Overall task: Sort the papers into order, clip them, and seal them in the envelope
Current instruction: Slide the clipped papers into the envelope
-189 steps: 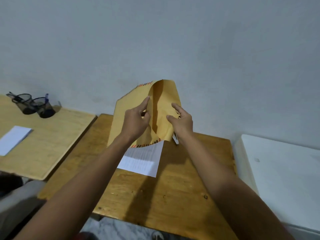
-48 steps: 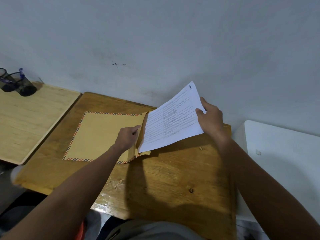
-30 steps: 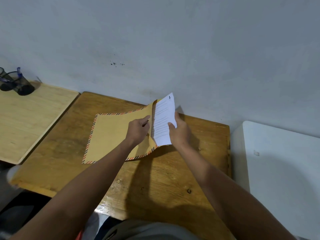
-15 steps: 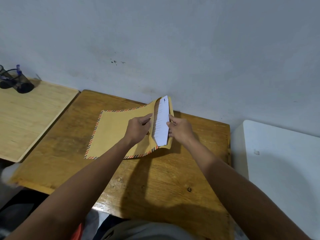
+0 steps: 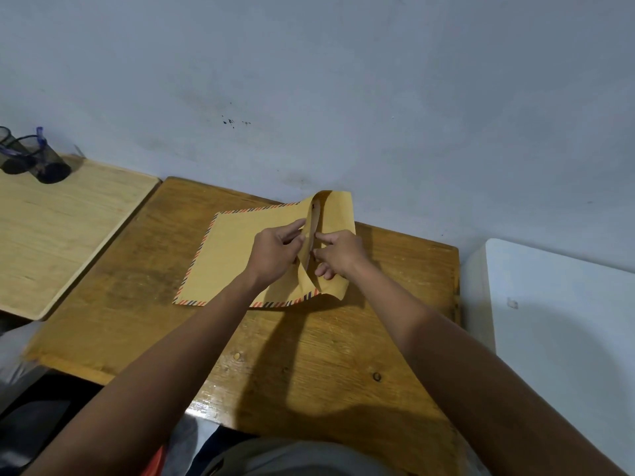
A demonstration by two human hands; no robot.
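1. Mustard-yellow paper envelope (image 5: 237, 255) with a red-and-blue striped border lies flat on the brown varnished wooden desk (image 5: 309, 355), a little above the middle of the frame. Its mouth, at the right end, is lifted off the wood.
2. Its long axis runs from lower left to upper right across the desk, with the closed end at the left and the mouth and flap (image 5: 338, 214) pointing right toward the white surface (image 5: 563, 321).
3. A thin pale strip of white papers (image 5: 315, 218) shows inside the mouth, nearly all the way in; no clip can be made out on them.
4. The left hand (image 5: 275, 254) pinches the upper layer at the mouth and holds it raised. The right hand (image 5: 338, 252) is closed on the paper edge at the opening, fingers curled against the flap. The two hands almost touch.
5. Risks, as I judge them: the papers could catch on the inner seam and buckle if pushed at an angle; the held-up layer could crease or tear if pulled hard; and the flap could fold over a protruding sheet edge, so the seal would not close flat.
6. Outward: a lighter wooden desk (image 5: 62, 235) sits at the left, with dark mesh pen holders (image 5: 32, 159) at the upper left against the grey-blue wall (image 5: 343, 80).
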